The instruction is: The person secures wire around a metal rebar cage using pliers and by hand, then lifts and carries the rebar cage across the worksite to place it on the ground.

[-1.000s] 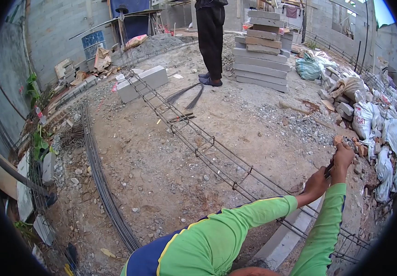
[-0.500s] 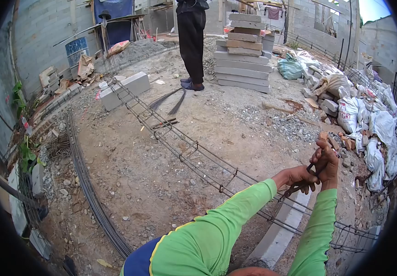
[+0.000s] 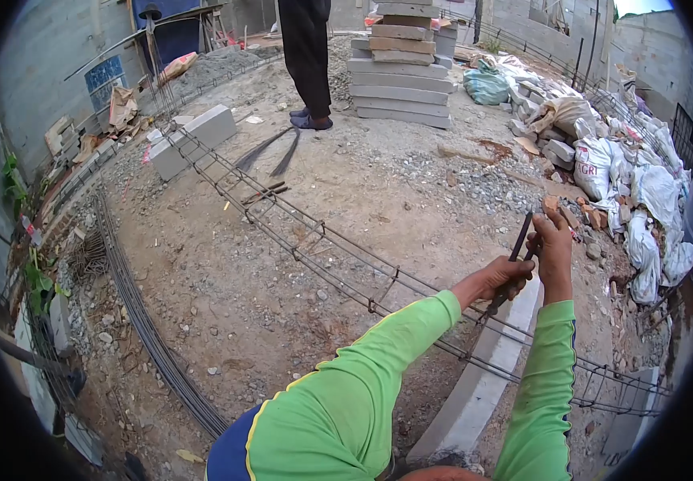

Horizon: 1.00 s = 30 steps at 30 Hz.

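Observation:
My left hand [image 3: 500, 276] is closed around a pair of dark pincers [image 3: 520, 237], one handle sticking up past the fingers and the head pointing down at the rebar cage [image 3: 399, 290]. Close on its right, my right hand [image 3: 555, 247] is raised with bent fingers at the other handle; its exact grip is partly hidden. The long cage of thin bars and square stirrups runs from upper left to lower right beneath both hands. Under its near end lies a pale concrete block [image 3: 475, 393], and another block [image 3: 194, 143] is below the far end.
A person in dark trousers [image 3: 306, 60] stands beyond the cage, beside a stack of grey blocks [image 3: 401, 92]. A bundle of long bars [image 3: 142, 321] lies on the left. White sacks and rubble [image 3: 595, 168] line the right. Loose wire strands [image 3: 286, 152] lie near the person's feet.
My hands have moved slightly apart, and the pincers' handle now points upward above my left hand. The view has shifted a little, so the scene sits farther left and higher.

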Tool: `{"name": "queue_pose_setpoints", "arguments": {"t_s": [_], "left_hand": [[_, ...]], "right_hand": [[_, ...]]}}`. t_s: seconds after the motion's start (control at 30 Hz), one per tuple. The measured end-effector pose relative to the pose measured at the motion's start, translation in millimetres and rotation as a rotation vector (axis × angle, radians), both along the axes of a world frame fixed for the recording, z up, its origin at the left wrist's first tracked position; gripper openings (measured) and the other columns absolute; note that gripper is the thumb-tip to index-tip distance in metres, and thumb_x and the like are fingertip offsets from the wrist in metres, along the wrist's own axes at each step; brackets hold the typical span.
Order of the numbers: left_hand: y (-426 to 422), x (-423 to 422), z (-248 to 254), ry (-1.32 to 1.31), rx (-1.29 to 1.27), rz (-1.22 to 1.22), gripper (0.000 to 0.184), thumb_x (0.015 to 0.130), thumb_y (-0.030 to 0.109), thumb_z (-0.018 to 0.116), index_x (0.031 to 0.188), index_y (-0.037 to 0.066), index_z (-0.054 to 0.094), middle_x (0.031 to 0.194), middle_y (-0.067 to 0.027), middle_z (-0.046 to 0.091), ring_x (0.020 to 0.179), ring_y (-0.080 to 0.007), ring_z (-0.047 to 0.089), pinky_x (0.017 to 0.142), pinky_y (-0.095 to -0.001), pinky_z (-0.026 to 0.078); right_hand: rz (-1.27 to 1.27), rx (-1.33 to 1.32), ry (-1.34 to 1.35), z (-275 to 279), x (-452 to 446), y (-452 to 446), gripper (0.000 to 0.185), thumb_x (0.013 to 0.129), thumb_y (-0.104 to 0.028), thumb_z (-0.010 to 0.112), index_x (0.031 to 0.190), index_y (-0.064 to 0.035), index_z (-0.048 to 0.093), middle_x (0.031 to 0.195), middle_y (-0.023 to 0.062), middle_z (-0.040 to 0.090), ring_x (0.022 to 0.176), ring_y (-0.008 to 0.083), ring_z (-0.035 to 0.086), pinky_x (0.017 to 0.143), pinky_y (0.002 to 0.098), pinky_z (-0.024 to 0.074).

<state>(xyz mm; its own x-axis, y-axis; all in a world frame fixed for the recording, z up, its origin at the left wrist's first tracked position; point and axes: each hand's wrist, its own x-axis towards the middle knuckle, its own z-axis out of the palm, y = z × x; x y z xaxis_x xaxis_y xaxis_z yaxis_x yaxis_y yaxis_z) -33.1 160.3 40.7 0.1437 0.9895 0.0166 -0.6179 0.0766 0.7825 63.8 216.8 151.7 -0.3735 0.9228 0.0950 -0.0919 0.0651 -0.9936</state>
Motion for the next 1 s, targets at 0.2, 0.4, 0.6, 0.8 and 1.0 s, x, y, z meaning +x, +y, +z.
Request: {"name": "queue_pose_setpoints", "arguments": {"t_s": [0.2, 0.4, 0.6, 0.8, 1.0], "left_hand": [[-37.7, -28.8, 24.7, 0.028, 0.235, -0.437, 0.062, 0.079, 0.044, 0.082, 0.112, -0.005, 0.062, 0.064, -0.0114, 0.066, 0.051, -0.0194, 0.065, 0.050, -0.0310, 0.054], [-57.0, -49.3, 63.7, 0.626, 0.328, -0.248, 0.079, 0.082, 0.048, 0.078, 0.137, -0.001, 0.049, 0.125, -0.0177, 0.064, 0.113, -0.0243, 0.063, 0.098, -0.0388, 0.049], [-75.9, -57.5, 13.8, 1.108, 0.105, -0.126, 0.032, 0.096, 0.024, 0.066, 0.119, 0.002, 0.069, 0.108, -0.0111, 0.072, 0.105, -0.0180, 0.065, 0.092, -0.0324, 0.050], [-80.0, -24.7, 5.7, 1.235, 0.030, -0.126, 0.035, 0.088, 0.026, 0.073, 0.111, 0.002, 0.067, 0.099, -0.0161, 0.071, 0.098, -0.0216, 0.066, 0.086, -0.0345, 0.050], [-107.2, -13.3, 12.2, 1.762, 0.257, -0.293, 0.117, 0.058, 0.049, 0.090, 0.147, 0.003, 0.029, 0.142, -0.0240, 0.046, 0.133, -0.0434, 0.041, 0.113, -0.0516, 0.028]], "right_hand": [[0.609, 0.037, 0.117, 42.0, 15.0, -42.5, 0.051, 0.088, -0.021, 0.072, 0.131, 0.0008, 0.055, 0.102, 0.0099, 0.065, 0.090, 0.0153, 0.063, 0.080, 0.0290, 0.0511], [-0.006, 0.450, -0.305, 57.6, 31.3, -74.9, 0.050, 0.080, -0.043, 0.078, 0.093, 0.0049, 0.069, 0.074, 0.0055, 0.063, 0.066, 0.0127, 0.057, 0.060, 0.0288, 0.0462], [0.123, 0.413, -0.924, 21.9, 82.0, -122.5, 0.051, 0.082, -0.046, 0.074, 0.080, 0.0043, 0.064, 0.066, 0.0154, 0.063, 0.063, 0.0231, 0.063, 0.058, 0.0373, 0.0491], [0.676, 0.534, -1.224, -44.0, 137.2, -206.5, 0.050, 0.084, -0.046, 0.070, 0.093, 0.0036, 0.062, 0.068, 0.0219, 0.065, 0.066, 0.0394, 0.068, 0.060, 0.0460, 0.0546], [0.728, 0.879, -1.006, -144.9, 137.1, -252.0, 0.034, 0.079, -0.031, 0.068, 0.092, -0.0005, 0.064, 0.085, 0.0189, 0.066, 0.078, 0.0345, 0.069, 0.063, 0.0475, 0.0543]]}}
